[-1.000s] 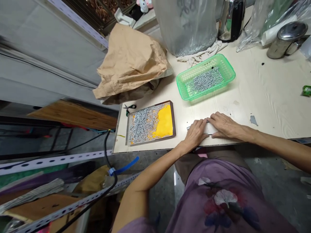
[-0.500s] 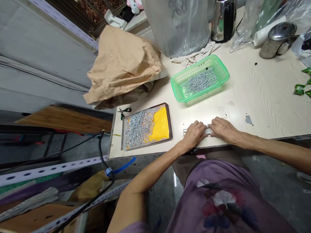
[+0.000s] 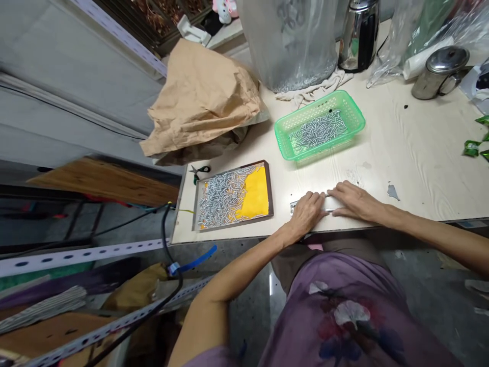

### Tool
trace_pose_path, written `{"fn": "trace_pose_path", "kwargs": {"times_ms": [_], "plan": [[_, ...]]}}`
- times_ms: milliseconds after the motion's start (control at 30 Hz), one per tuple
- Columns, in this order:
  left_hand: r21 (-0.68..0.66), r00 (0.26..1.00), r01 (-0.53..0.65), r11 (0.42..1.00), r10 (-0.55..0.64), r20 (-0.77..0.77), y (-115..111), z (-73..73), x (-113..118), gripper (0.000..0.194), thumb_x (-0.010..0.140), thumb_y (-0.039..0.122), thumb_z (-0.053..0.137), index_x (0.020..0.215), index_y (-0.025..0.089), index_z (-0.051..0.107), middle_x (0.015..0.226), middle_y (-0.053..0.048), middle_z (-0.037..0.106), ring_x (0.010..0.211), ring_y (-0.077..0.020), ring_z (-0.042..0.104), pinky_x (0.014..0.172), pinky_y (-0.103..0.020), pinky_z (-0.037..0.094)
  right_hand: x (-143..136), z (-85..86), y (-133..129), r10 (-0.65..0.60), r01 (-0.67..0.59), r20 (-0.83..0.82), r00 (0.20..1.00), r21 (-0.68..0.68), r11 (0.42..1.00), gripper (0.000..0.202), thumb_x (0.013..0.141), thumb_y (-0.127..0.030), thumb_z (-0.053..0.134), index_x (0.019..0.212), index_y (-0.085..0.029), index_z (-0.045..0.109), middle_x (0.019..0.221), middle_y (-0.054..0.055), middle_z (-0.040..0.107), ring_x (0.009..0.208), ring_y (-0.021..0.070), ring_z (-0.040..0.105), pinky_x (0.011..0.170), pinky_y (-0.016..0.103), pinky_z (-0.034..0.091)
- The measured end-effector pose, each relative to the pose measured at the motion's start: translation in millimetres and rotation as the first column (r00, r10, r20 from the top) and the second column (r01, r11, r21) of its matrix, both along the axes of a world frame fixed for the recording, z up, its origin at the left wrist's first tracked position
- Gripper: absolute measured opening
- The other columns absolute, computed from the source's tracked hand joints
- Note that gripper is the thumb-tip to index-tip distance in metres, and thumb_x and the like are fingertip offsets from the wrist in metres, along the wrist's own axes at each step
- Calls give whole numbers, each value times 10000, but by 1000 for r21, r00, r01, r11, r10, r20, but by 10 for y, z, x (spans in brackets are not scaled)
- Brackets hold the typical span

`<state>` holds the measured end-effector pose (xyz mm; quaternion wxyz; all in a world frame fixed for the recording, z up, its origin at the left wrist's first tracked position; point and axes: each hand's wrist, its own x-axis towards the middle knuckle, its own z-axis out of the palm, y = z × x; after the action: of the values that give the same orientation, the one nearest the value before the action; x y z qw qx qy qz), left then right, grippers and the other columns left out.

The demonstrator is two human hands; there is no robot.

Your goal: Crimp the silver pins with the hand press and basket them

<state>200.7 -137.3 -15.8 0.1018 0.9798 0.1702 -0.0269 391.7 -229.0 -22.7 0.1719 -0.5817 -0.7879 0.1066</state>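
Observation:
Near the table's front edge, my left hand is closed over a flat metal strip, whose left end with small holes pokes out past the hand. My right hand grips the strip from the other side, thumb on the near edge and fingers on the far edge. The strip's bright middle shows between the two hands; its right part is hidden under my right hand. Left of my hands lies a shallow tray with a yellow bottom, largely covered by small silver pins. Beyond my hands stands a green plastic basket holding more such pins.
Black-handled scissors lie behind the tray, near a crumpled brown paper bag. A large clear plastic bag, an electric kettle and a metal lidded mug stand at the back. Green wrapped packets lie far right.
The view has shifted slightly. My right hand has slid a little to the right, its thumb and fingers spread wider, and more of the metal strip shows between my hands.

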Motion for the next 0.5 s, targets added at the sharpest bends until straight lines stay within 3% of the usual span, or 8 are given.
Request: {"fn": "trace_pose_path", "kwargs": {"times_ms": [100,267,400,500], "plan": [[4,983,-36,999,35,179,-196,-155,-92,401,986,316,454,1312,84,482,1382,-230,516,1311,-322,478,1054,-481,446,176,55,71,37,-37,-32,999,-25,999,438,951,-479,496,1179,-124,613,1013,149,647,917,265,552,816,380,417],[-81,952,10,997,16,306,-521,-379,-137,412,1003,349,410,1341,128,491,1454,-202,484,1436,-292,362,1138,-500,382,197,47,279,-29,30,45,999,-24,999,261,949,-309,495,1036,-146,679,962,138,659,901,254,544,775,353,387],[-171,946,23,985,34,321,-601,-400,-139,451,999,401,412,1350,131,500,1418,-196,531,1423,-277,389,1164,-524,339,147,36,546,-49,54,149,988,-33,998,167,922,-264,556,874,-164,680,899,112,661,859,234,507,723,340,319],[-212,939,0,977,73,337,-586,-357,-132,494,982,469,432,1343,143,513,1411,-192,541,1418,-283,398,1166,-539,330,119,103,725,-78,87,218,973,-30,996,147,915,-274,585,866,-179,686,876,95,674,874,240,488,737,357,284]]}}
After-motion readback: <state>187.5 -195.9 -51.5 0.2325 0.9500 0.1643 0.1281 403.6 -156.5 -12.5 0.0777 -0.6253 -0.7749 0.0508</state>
